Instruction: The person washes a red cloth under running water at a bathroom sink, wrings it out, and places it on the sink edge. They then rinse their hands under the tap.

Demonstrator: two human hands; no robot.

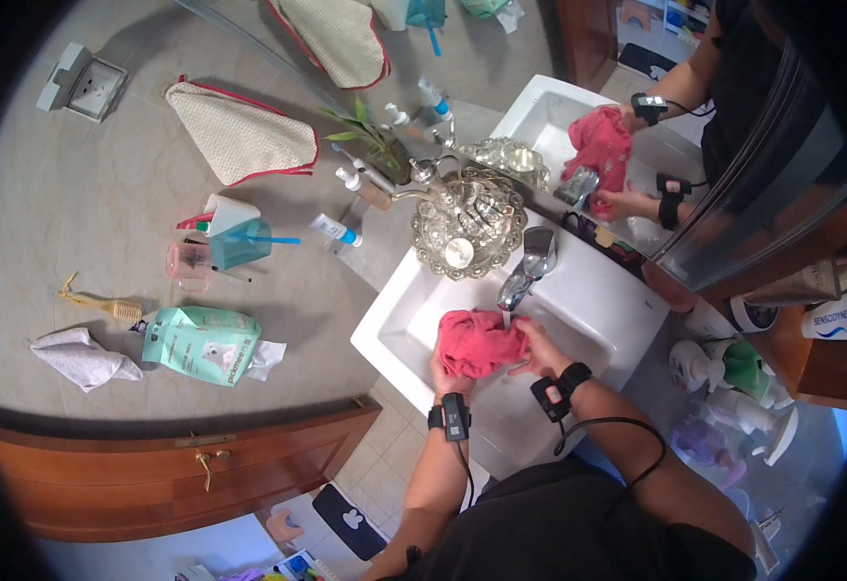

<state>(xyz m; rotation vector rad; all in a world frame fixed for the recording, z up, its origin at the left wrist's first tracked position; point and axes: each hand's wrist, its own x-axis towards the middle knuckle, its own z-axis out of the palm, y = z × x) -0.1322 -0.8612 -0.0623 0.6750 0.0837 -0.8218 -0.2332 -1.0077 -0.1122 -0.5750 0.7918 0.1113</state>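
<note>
A bunched red cloth [478,344] is held over the basin of a white sink [387,330]. My left hand [451,379] supports it from below and the left, with the fingers mostly hidden by the fabric. At its right edge, my right hand [542,350] grips the cloth with the fingers, while the thumb shows apart below. Directly above stands a chrome faucet [529,265], and a thin stream of water falls from its spout onto the cloth's upper right part. The underside of the cloth is out of sight.
An ornate silver tray [423,250] with a metal pot [423,172] stands behind the basin. Bottles and a tube [335,229] sit at the back left corner. A mirror [532,65] rises behind. Several pump bottles [743,414] stand at right, below a wooden cabinet [830,374].
</note>
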